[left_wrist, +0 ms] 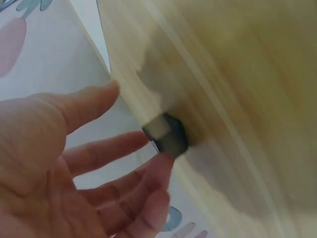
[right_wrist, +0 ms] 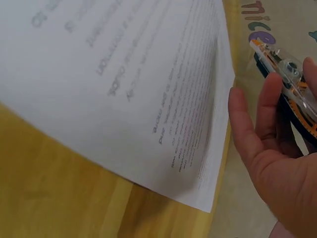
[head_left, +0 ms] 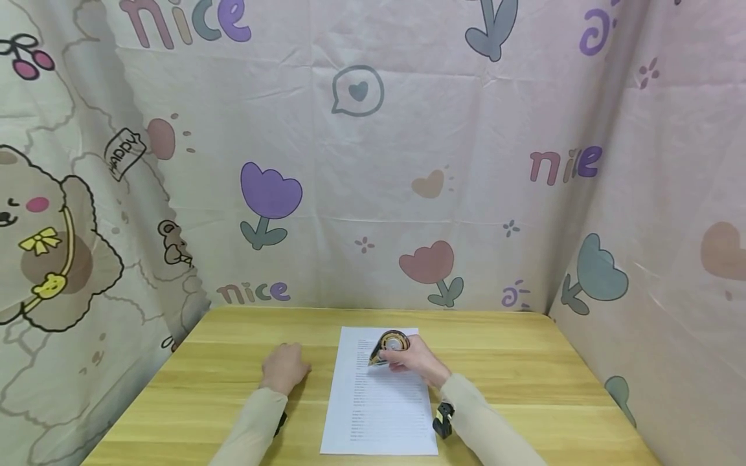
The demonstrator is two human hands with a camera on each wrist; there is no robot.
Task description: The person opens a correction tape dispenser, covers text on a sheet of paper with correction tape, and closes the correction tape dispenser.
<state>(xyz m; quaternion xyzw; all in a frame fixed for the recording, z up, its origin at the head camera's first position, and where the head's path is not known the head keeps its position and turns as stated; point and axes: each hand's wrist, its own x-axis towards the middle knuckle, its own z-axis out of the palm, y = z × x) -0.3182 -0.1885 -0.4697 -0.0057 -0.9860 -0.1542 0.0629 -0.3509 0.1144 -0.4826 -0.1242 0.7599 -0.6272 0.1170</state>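
A wooden surface (head_left: 524,369), backed by patterned cloth (head_left: 361,168), carried a printed sheet (head_left: 384,433). The right hand (head_left: 419,359) pinched a correction-tape dispenser (head_left: 392,343) above the sheet's upper part. The left hand (head_left: 284,369) was off the paper, thumb apart from loosely bent fingers, whose tips met a small dark object (left_wrist: 169,139). With neither hand apparently pinning it, the sheet could have skewed under a dragged tip; a badly tilted dispenser might have masked the wrong line.

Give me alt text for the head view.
A right hand holds a correction tape dispenser over a printed sheet on a wood-grain table. The left hand is left of the sheet. A patterned cloth hangs behind the table.
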